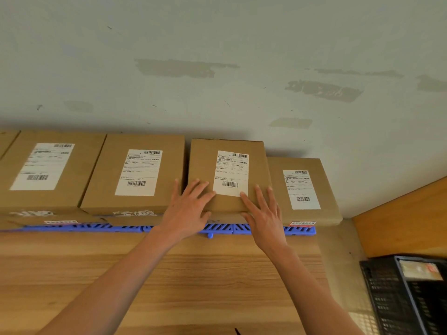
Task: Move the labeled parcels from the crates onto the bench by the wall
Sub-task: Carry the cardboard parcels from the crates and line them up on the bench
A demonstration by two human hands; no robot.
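1. Head view: my left hand [191,209] lies flat, fingers straight, on the third parcel [228,175].
2. My right hand [263,213] presses flat beside its label [231,174].
3. That parcel sits in the row by the wall [217,68].

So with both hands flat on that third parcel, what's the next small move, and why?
Probably lift both hands away. The left hand and right hand lie open on the stacked parcel, which already sits in the row by the wall; the black crate appears next.
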